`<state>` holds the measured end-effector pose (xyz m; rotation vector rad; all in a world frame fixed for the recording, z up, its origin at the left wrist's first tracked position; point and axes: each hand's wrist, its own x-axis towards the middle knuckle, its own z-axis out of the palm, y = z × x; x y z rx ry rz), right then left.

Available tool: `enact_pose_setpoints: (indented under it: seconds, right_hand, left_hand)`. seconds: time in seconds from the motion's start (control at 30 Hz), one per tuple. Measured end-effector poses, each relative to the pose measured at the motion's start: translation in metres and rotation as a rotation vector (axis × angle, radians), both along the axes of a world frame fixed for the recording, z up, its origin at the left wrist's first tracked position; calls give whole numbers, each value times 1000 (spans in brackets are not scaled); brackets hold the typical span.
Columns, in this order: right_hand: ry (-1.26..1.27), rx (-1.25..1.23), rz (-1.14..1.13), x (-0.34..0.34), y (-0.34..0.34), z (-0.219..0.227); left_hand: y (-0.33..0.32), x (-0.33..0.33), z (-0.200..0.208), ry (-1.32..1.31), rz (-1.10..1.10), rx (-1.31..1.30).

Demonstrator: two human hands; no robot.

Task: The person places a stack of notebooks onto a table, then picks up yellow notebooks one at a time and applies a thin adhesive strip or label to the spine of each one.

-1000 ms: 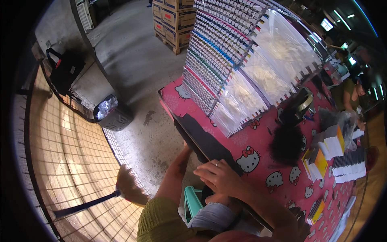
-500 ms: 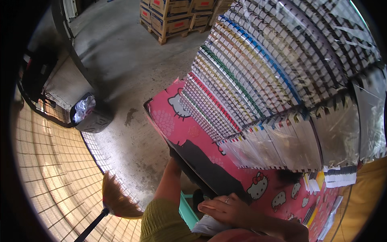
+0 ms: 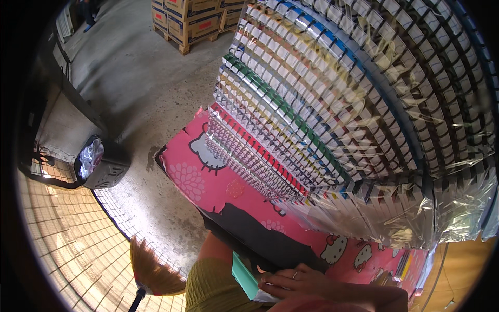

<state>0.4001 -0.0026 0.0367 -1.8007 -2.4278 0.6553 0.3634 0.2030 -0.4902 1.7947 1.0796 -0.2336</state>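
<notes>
My right hand (image 3: 291, 281), with a ring on one finger, is low in the picture, its forearm coming in from the lower right. Its fingers are closed together over a white, paper-like thing (image 3: 266, 297), mostly hidden beneath them. Touching that spot is the edge of a teal container or stool (image 3: 244, 275) next to my knee. I cannot make out my left hand. Beyond my right hand, tall stacks of spiral-bound books (image 3: 322, 99) in clear wrap stand on a table with a pink, cartoon-patterned cover (image 3: 189, 179). The cover is torn along the near edge, baring a dark surface (image 3: 260, 231).
A broom (image 3: 153, 268) leans by a wire-mesh panel (image 3: 67, 234) at lower left. A dark bin (image 3: 109, 169) holding crumpled plastic stands farther back. Cartons (image 3: 192, 23) sit on a wooden pallet (image 3: 184, 48). Part of another person's leg (image 3: 88, 15) shows at the far left.
My view has shifted, so the book stacks look larger and the pallet and bin sit farther left. My right hand stays low, now covering more of the white thing. Another person's leg has come into view.
</notes>
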Motion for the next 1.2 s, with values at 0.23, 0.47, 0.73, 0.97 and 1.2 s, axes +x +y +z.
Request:
enact_pose_setpoints:
  seconds: [0.23,0.47,0.73,0.97,1.2]
  right_hand:
    - [15,37,-63,-2,4,8]
    - [32,164,-77,-5,7,9]
    - [111,284,-123,-8,6,-3]
    - [214,403,-162,-17,0,2]
    - [1514,-225,-217,-81,15,8]
  left_hand:
    - [-3,12,15,-6,-48,41]
    - [-5,0,27,-25,-73,154]
    - [-49,-79,78,67,-248,81]
    - [18,-203,285,-114,-224,289]
    - [-8,-302,462,-1420,354,-548]
